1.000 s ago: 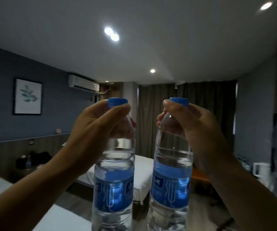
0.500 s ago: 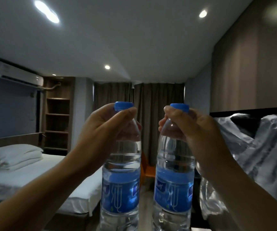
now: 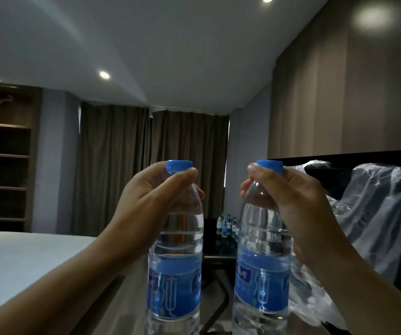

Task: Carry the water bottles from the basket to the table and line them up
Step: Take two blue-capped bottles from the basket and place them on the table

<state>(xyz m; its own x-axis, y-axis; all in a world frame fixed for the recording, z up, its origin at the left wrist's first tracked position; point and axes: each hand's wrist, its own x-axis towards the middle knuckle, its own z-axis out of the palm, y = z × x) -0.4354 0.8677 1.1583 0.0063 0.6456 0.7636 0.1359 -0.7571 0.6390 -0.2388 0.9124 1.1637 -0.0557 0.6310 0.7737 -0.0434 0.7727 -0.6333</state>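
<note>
Fingers (image 3: 177,180) of the left hand (image 3: 156,197) are curling round the neck of one water bottle (image 3: 174,274), just under its blue cap (image 3: 179,165). Those of the right hand (image 3: 289,197) are gripping the neck of the second bottle (image 3: 262,274) in the same way. Both bottles are hanging upright in the air in front of the person, side by side and a little apart, with their bases running off the bottom of the view.

The step in hand looks to be the carry to the table. A neck grip is likely letting full bottles swing. So it seems wise to be walking steadily, holding them apart so they are not knocking, and setting each base flat before loosening the fingers.

Both forearms are reaching forward and upward from the lower corners, with the backs of the hands facing the camera. Farther off, between the two bottles, a dark table (image 3: 218,257) is carrying a cluster of bottles (image 3: 227,226). A white bed (image 3: 25,257) is lying to the left and crumpled clear plastic (image 3: 376,213) to the right.
</note>
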